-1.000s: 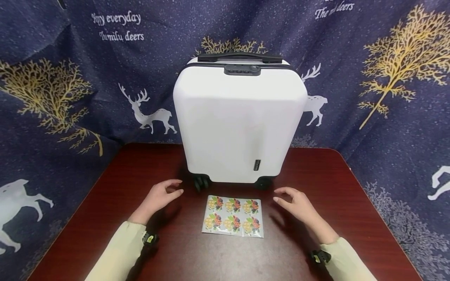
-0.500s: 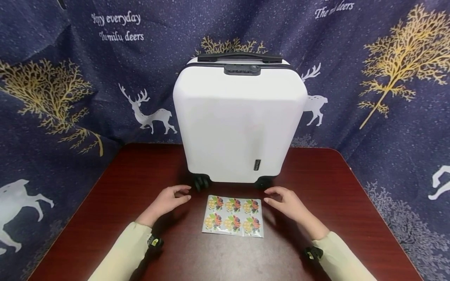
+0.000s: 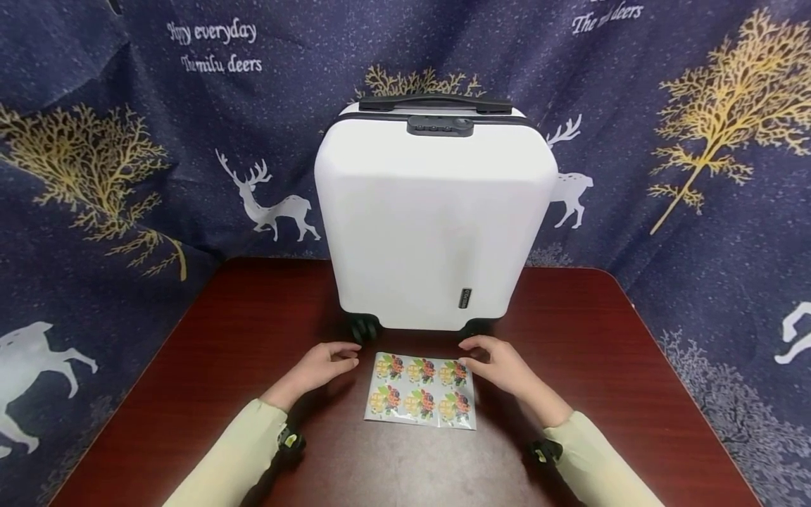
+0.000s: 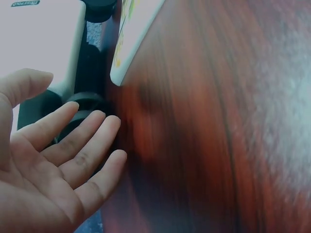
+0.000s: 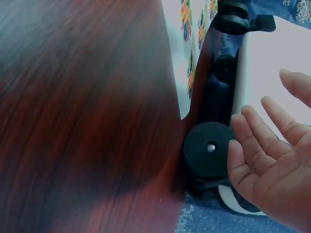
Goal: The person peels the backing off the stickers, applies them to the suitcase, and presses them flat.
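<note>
A flat sheet of fruit-print stickers [image 3: 421,415] lies on the table in front of the suitcase; its edge also shows in the left wrist view and the right wrist view. My left hand [image 3: 322,367] hovers just left of the sheet's far left corner, its fingers [image 4: 87,158] spread and relaxed with nothing in them. On the other side, my right hand [image 3: 500,365] has its fingertips close to the sheet's far right corner; the head view does not settle whether they touch it. Its fingers [image 5: 265,131] are loosely bent and hold nothing.
Behind the sheet stands a white suitcase [image 3: 431,232] upright on black wheels [image 5: 209,150], with a black top handle [image 3: 436,103]. The dark red table [image 3: 405,468] reaches back to a blue deer-patterned cloth [image 3: 272,127]. A dark strap [image 3: 291,442] circles the left wrist.
Both hands have moved inward toward the sticker sheet, the left to the right and the right to the left. The sheet and the suitcase stay in place.
</note>
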Tool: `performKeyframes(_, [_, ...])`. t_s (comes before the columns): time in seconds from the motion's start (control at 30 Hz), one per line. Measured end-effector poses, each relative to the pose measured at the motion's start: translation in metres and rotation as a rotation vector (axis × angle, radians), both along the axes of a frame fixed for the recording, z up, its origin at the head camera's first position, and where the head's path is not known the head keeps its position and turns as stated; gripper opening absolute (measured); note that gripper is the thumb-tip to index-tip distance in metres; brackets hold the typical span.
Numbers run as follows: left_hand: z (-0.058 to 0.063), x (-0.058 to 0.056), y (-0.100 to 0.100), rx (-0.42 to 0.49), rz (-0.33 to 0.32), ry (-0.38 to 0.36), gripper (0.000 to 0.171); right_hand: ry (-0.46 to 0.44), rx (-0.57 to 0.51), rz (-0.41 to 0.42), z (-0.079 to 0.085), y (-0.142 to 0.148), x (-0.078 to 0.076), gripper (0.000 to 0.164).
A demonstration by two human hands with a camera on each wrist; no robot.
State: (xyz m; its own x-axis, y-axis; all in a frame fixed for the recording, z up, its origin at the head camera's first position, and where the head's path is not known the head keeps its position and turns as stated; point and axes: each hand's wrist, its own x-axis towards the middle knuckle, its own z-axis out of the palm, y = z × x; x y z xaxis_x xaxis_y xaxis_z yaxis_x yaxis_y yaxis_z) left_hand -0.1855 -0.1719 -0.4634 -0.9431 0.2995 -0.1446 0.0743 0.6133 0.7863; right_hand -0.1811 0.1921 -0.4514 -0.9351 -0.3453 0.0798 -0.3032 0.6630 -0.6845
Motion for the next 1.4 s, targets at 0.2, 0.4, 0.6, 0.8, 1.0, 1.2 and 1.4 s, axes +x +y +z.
performKeyframes(0.2, [-0.003,-0.001,0.004,0.025,-0.006,-0.004,0.04,-0.041,-0.023,0.019,0.0,-0.01,-0.003,0.035])
performKeyframes(0.4, [-0.003,0.0,0.008,0.061,0.015,-0.04,0.04,-0.063,-0.023,0.015,-0.002,-0.021,-0.005,0.032])
performKeyframes(0.6, [-0.004,0.001,0.013,0.135,0.061,-0.122,0.042,-0.082,-0.023,0.036,-0.004,-0.031,-0.005,0.031])
performKeyframes(0.8, [-0.006,0.001,0.018,0.16,0.078,-0.141,0.042,-0.088,-0.021,0.078,-0.007,-0.037,-0.006,0.032])
performKeyframes(1.0, [-0.005,0.001,0.024,0.165,0.087,-0.158,0.043,-0.108,-0.009,0.09,-0.008,-0.042,-0.007,0.033])
performKeyframes(1.2, [-0.003,0.001,0.025,0.185,0.082,-0.191,0.045,-0.139,-0.025,0.109,-0.01,-0.048,-0.01,0.036])
performKeyframes(1.4, [-0.002,0.0,0.027,0.204,0.085,-0.227,0.045,-0.17,-0.026,0.094,-0.014,-0.057,-0.013,0.036])
